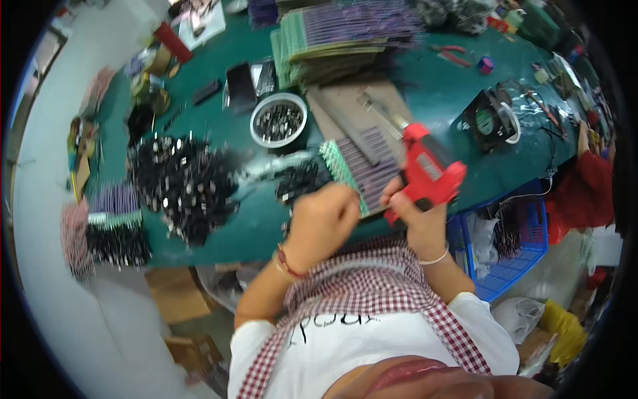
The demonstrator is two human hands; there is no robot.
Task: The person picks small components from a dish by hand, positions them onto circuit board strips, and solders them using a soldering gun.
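My right hand is closed around the handle of a red pistol-shaped tool, whose narrow tip points up and away to the left. Curled into a loose fist, my left hand is over the near edge of the table, beside a panel of purple strips with a green edge; whatever its fingers hold is hidden. The panel rests on a brown board, and a grey bar lies along it. Small black parts sit just beyond my left hand.
A large heap of black parts with shiny ends covers the left of the green table. Beyond are a white bowl of metal pieces and stacked panels. A black fan stands right, above a blue basket.
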